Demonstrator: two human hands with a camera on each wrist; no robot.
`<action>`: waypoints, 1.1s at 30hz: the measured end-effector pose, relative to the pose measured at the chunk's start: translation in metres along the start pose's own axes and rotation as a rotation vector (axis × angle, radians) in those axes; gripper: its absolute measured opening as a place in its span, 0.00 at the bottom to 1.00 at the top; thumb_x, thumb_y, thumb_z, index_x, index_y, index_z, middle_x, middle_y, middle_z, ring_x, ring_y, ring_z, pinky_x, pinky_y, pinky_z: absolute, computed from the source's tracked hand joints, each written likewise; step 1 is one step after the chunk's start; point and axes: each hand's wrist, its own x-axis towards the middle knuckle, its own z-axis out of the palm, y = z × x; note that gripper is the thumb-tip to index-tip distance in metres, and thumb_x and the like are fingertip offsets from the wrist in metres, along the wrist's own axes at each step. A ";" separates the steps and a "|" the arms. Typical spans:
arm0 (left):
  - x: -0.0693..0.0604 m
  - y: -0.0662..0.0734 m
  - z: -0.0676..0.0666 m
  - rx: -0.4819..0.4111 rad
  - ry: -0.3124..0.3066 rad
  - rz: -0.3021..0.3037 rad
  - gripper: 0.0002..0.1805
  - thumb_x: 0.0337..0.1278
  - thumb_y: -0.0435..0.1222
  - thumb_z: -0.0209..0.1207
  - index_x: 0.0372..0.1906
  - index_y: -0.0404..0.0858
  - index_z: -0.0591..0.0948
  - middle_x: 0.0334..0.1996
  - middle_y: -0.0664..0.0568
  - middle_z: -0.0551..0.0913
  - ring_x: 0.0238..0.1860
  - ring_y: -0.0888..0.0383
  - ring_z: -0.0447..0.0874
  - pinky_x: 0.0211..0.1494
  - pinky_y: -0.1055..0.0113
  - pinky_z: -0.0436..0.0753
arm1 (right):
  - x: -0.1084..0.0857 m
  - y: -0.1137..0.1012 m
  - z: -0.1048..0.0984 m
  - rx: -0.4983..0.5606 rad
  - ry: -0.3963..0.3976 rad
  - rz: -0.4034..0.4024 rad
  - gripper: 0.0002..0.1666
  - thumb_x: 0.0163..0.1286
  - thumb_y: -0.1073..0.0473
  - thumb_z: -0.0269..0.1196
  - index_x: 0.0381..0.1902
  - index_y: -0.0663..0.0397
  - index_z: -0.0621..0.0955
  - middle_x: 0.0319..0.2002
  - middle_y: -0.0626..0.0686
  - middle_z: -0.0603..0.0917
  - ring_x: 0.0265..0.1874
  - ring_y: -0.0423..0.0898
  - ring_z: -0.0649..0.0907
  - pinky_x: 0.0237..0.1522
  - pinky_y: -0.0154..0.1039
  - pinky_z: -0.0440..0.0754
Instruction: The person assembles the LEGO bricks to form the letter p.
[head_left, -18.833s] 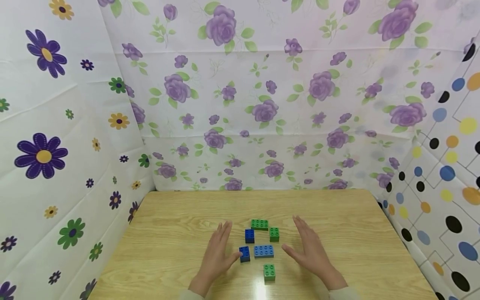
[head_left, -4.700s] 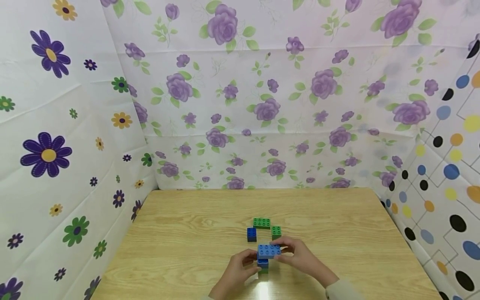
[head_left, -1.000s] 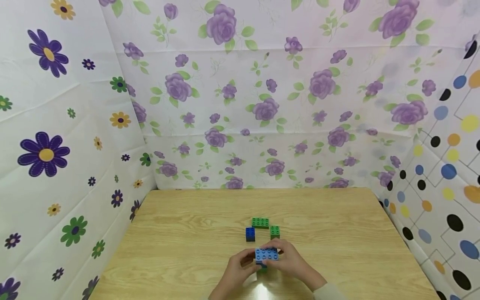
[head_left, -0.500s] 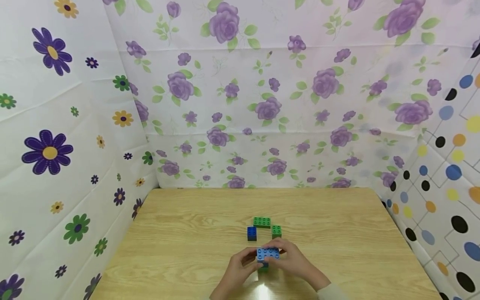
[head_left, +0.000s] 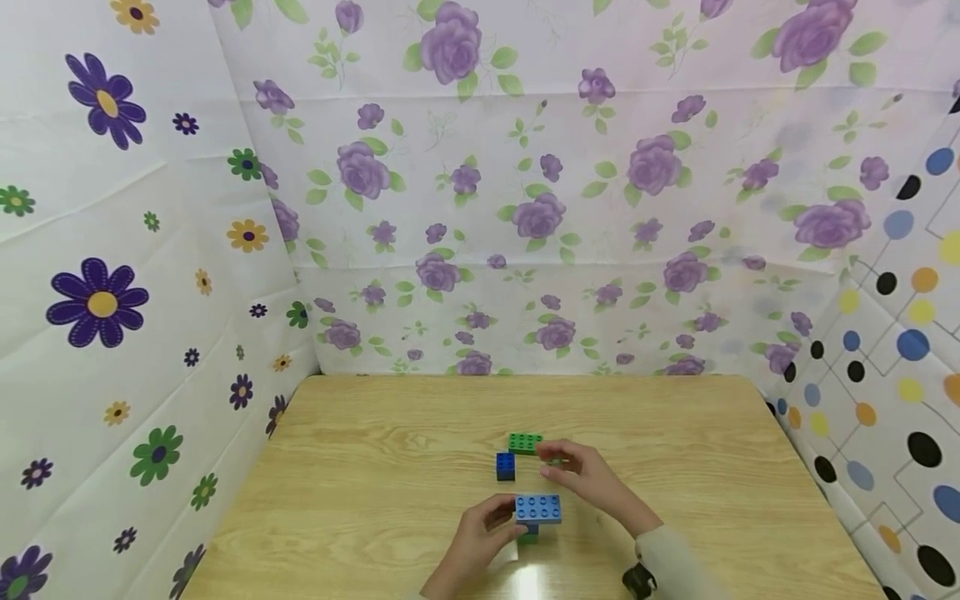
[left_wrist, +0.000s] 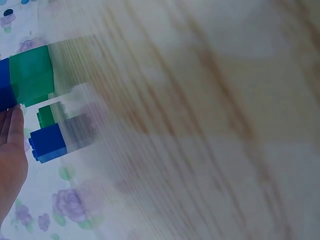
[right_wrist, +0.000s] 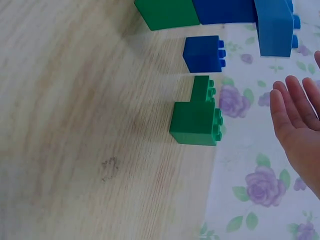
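While the tabletop (head_left: 360, 467) bears a three-brick stack (head_left: 537, 509), stacking looks in hand; next move likely calls for a pinch from above.
Left hand (head_left: 483, 533) grips the three-brick stack, thumb in front; right hand (head_left: 592, 477) hangs beyond it, fingers (right_wrist: 281, 112) and thumb parted, holding nothing. Long green brick (head_left: 522, 442) lies farthest back; dark-blue brick (head_left: 506, 467) nearer; small green brick (right_wrist: 192, 125) under right hand, apart from it.
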 end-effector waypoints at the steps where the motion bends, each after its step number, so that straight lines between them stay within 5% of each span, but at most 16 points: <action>1: 0.000 0.000 0.000 -0.002 0.000 0.001 0.20 0.56 0.35 0.66 0.55 0.39 0.79 0.53 0.47 0.81 0.57 0.48 0.78 0.60 0.64 0.79 | 0.003 0.001 -0.001 0.007 -0.004 0.007 0.24 0.71 0.61 0.59 0.62 0.65 0.72 0.58 0.64 0.76 0.56 0.63 0.76 0.57 0.40 0.79; 12: 0.001 0.001 0.000 -0.017 0.002 0.008 0.21 0.55 0.33 0.66 0.55 0.38 0.79 0.54 0.46 0.80 0.57 0.48 0.78 0.59 0.65 0.79 | 0.032 0.013 0.005 0.064 -0.068 0.104 0.35 0.67 0.58 0.65 0.66 0.67 0.67 0.63 0.69 0.70 0.62 0.63 0.71 0.64 0.62 0.67; 15: 0.001 0.000 0.001 -0.028 0.008 -0.002 0.21 0.55 0.32 0.66 0.55 0.37 0.79 0.54 0.45 0.80 0.57 0.47 0.78 0.59 0.64 0.80 | 0.037 0.004 0.009 0.064 -0.093 0.108 0.35 0.66 0.59 0.66 0.65 0.71 0.67 0.62 0.71 0.70 0.61 0.67 0.71 0.63 0.61 0.69; 22: -0.001 0.001 0.000 -0.018 0.002 0.019 0.20 0.57 0.34 0.65 0.55 0.38 0.79 0.54 0.45 0.80 0.58 0.47 0.77 0.59 0.64 0.79 | 0.055 0.028 0.020 0.028 -0.128 0.127 0.32 0.67 0.65 0.64 0.66 0.67 0.68 0.63 0.67 0.71 0.62 0.61 0.73 0.62 0.53 0.73; 33: -0.001 -0.003 0.000 -0.023 0.002 0.036 0.20 0.57 0.35 0.65 0.55 0.38 0.79 0.53 0.47 0.81 0.58 0.50 0.77 0.60 0.64 0.79 | 0.066 0.030 0.033 -0.017 -0.109 0.160 0.28 0.65 0.67 0.65 0.62 0.68 0.71 0.59 0.68 0.74 0.60 0.63 0.74 0.60 0.53 0.76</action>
